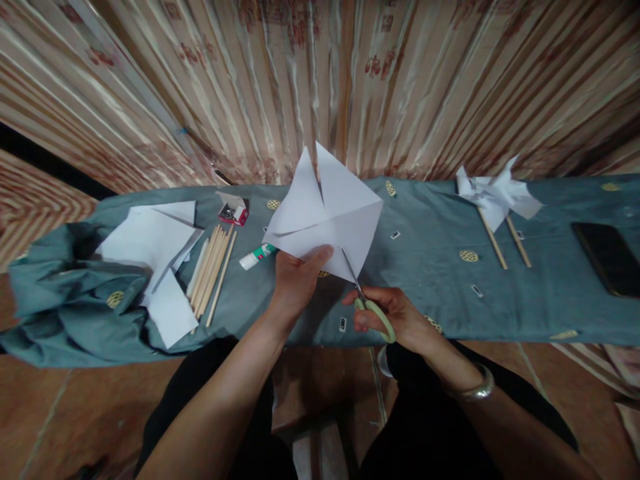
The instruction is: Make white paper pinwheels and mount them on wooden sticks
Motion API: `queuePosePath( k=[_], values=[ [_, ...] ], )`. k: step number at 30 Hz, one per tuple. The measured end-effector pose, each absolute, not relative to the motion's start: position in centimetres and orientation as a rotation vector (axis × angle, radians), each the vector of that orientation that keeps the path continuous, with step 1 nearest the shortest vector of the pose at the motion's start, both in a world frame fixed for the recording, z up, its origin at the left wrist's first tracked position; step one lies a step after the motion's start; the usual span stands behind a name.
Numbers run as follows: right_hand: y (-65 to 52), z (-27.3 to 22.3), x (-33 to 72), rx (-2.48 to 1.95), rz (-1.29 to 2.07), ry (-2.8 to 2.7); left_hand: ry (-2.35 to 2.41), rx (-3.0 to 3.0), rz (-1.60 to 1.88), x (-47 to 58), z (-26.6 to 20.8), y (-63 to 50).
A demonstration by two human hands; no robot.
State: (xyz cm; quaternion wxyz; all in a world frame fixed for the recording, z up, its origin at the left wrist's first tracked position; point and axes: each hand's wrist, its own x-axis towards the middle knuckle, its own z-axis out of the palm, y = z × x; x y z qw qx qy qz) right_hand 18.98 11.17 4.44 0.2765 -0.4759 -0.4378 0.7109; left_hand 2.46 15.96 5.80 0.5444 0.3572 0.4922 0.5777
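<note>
My left hand (299, 277) grips a square sheet of white paper (350, 207) by its lower edge, thumb on top. The paper is raised over the cloth, with fold creases across it and slits running in from its top and left corners. In my right hand (387, 310) is a pair of scissors (376, 317) with light green handles. Their blades lie at the paper's bottom corner, pointing up toward its middle. How far the blades are apart is hard to make out. Partly under the paper's left corner is a glue stick (257, 256) with a white and green tube.
Left on the teal cloth (425, 287) lie white paper sheets (150, 243), several wooden sticks (213, 270) and a small open red box (233, 209) of metal bits. To the right are paper pinwheels (497, 193) on two sticks and a black phone (607, 259). A curtain (330, 87) hangs behind.
</note>
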Motion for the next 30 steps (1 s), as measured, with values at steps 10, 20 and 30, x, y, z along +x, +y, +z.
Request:
queuePosePath(
  k=[10,20,30],
  values=[
    [11.04,4.24,18.72,-1.298,1.930,-1.049,1.150,0.841,1.387,2.39,5.34,16.15],
    [11.13,4.21,18.60,-1.290,1.918,-1.030,1.138,0.862,1.388,2.44,5.11,16.13],
    [11.00,3.89,18.55,-1.274,1.874,-1.066,1.153,0.846,1.339,2.64,5.29,15.73]
  ],
)
